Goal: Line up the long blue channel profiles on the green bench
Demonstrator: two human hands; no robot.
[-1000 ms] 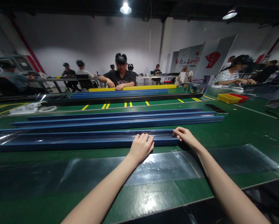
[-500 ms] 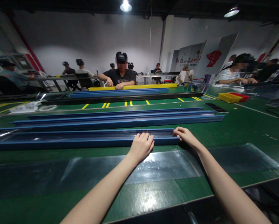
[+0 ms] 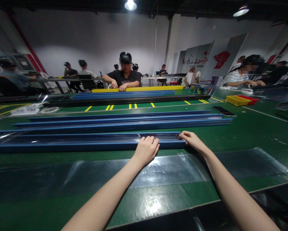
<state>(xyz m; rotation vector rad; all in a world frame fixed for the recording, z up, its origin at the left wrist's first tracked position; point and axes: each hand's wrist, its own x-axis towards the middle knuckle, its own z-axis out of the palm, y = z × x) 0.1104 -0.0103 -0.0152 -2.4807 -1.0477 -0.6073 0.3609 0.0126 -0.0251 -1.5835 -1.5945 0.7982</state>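
Note:
A long blue channel [image 3: 86, 147] with raised side walls lies across the green table in front of me. Clear plastic film [image 3: 115, 138] shines inside its trough. My left hand [image 3: 147, 150] is closed over the near wall, close to the right end, fingers curled down into the trough. At that right end, my right hand [image 3: 194, 141] has thumb and fingers pinched together by the inner side; what sits between the fingertips is too small to make out. A flat clear plastic sheet [image 3: 168, 170] lies on the table beneath my forearms.
Behind the channel lie more blue channels [image 3: 124, 123]. Farther off are a black strip [image 3: 134, 101], a phone [image 3: 223, 111] and a yellow tray [image 3: 236, 100]. Across the table a person [image 3: 124, 75] handles a yellow channel [image 3: 155, 88]. The table's near edge [image 3: 168, 210] runs below me.
Both hands stay almost in place on the blue channel. The view has shifted very slightly, and the glints on the film inside the trough have moved.

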